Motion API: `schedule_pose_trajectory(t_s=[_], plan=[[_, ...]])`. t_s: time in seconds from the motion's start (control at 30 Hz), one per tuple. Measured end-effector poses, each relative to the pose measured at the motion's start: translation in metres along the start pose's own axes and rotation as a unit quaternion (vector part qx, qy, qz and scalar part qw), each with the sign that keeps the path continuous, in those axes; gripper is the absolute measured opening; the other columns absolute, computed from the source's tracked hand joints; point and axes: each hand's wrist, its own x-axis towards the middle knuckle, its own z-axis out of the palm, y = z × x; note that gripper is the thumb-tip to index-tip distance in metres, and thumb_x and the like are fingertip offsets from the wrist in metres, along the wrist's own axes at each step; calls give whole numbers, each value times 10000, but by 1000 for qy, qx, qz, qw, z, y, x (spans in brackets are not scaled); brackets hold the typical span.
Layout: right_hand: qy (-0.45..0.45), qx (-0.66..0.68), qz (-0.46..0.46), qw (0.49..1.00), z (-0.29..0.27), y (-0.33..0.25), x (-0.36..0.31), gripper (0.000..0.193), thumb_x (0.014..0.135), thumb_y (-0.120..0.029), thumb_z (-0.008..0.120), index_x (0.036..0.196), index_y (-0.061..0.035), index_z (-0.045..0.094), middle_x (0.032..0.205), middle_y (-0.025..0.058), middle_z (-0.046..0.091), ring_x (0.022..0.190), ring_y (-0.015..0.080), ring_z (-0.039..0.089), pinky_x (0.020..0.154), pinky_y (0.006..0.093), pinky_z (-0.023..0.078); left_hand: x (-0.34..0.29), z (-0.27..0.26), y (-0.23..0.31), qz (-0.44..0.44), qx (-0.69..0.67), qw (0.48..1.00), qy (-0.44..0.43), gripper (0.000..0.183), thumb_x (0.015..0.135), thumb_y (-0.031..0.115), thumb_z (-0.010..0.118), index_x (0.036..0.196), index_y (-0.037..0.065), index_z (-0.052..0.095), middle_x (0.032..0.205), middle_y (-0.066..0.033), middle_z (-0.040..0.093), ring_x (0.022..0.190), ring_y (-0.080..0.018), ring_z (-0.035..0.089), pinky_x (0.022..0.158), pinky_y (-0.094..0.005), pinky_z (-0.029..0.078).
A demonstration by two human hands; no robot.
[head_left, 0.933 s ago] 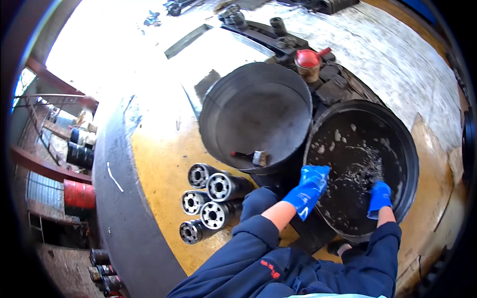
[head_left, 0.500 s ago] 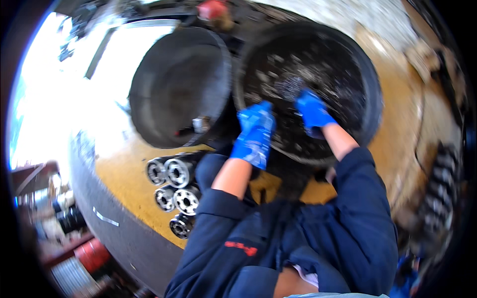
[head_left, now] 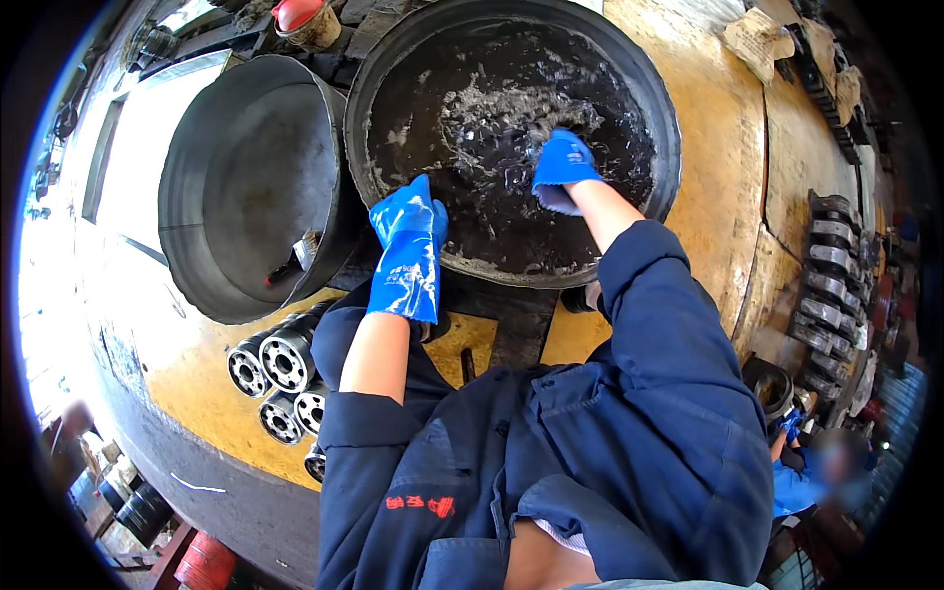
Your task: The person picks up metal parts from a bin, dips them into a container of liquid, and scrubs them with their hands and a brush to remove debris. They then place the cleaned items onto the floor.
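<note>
A wide black tub (head_left: 661, 108) of dark, churned liquid is in front of me. My left hand (head_left: 405, 231), in a blue rubber glove, is closed over its near left rim. Inside the tub my right hand (head_left: 563, 169), gloved the same way, reaches down at the liquid's surface with its fingers closed. Whatever it holds is hidden by the glove and the splashing. Froth and ripples spread just beyond that hand.
Left of the tub stands a second round metal tub (head_left: 251, 147) holding a brush (head_left: 306, 250). Several metal cylinders (head_left: 287, 362) lie by my left leg. A red-topped container (head_left: 305, 22) sits beyond. Crankshaft-like parts (head_left: 831, 280) line the right; a person in blue (head_left: 801, 482) is there.
The view has shifted, so both tubs sit further left and higher. My left hand stays at the rim, and my right hand is still in the liquid, where the stirred patch looks wider.
</note>
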Motion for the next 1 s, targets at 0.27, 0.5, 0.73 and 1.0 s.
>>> schedule_pose_trajectory(t_s=[0.27, 0.5, 0.73, 1.0], plan=[[-18, 88, 14, 996, -6, -51, 8, 427, 1048, -304, 388, 1404, -205, 602, 1408, 108, 641, 1282, 374, 609, 1058, 507, 485, 2, 6, -3, 22, -30, 999, 32, 386, 872, 274, 650, 1218, 105, 681, 1010, -148, 749, 973, -337, 718, 861, -485, 554], [-62, -17, 139, 988, 4, 18, 0, 597, 637, -566, 778, 1046, -132, 809, 1183, 152, 751, 1117, 335, 710, 915, 469, 575, 12, 8, 22, 36, -30, 999, 22, 390, 869, 273, 639, 1219, 108, 687, 1019, -146, 751, 970, -335, 721, 857, -478, 557], [-31, 153, 45, 987, -3, -46, 6, 630, 909, -398, 644, 1422, -40, 561, 1358, 207, 650, 1131, 356, 694, 989, 475, 540, 11, 7, 28, 41, -23, 998, 30, 350, 868, 270, 636, 1174, 110, 694, 1014, -154, 753, 969, -337, 722, 858, -479, 556], [14, 490, -69, 869, -71, 6, -8, 910, 839, -444, 814, 1553, -53, 408, 1553, 222, 460, 1451, 310, 439, 1203, 406, 349, 11, 9, 20, 43, -22, 998, 39, 230, 881, 206, 616, 1066, 110, 714, 969, -162, 763, 958, -342, 737, 863, -487, 560]])
